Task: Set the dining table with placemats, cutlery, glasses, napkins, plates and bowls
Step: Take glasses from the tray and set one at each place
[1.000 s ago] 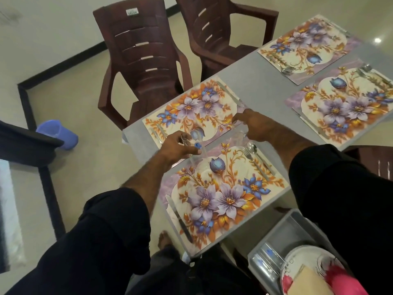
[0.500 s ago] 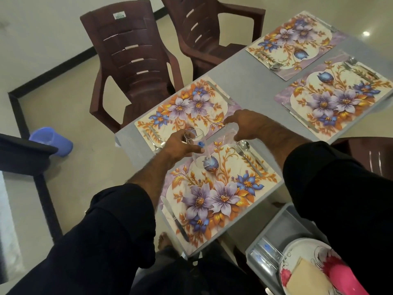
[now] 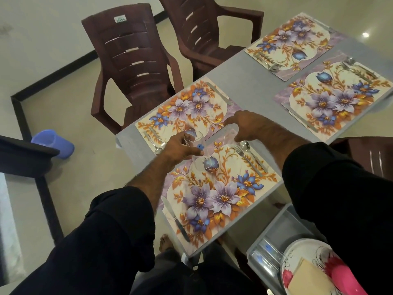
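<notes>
Glasses come next: the left hand [image 3: 180,150] has carried one clear glass tumbler [image 3: 194,143] slightly nearer, fingers clamped round it, upright, mouth up, at centre frame over the near floral placemat [image 3: 217,188]. The right hand [image 3: 244,126] curls round a second clear glass [image 3: 230,136] on the grey bench [image 3: 251,90].

One head-worn view only, looking steeply down and forward from above the near table [image 3: 251,86] edge. The wide lens bends the tabletop diagonally from lower centre to upper right. Both sleeved forearms reach in from the bottom; chairs [image 3: 131,67] and floor fill the upper left.
</notes>
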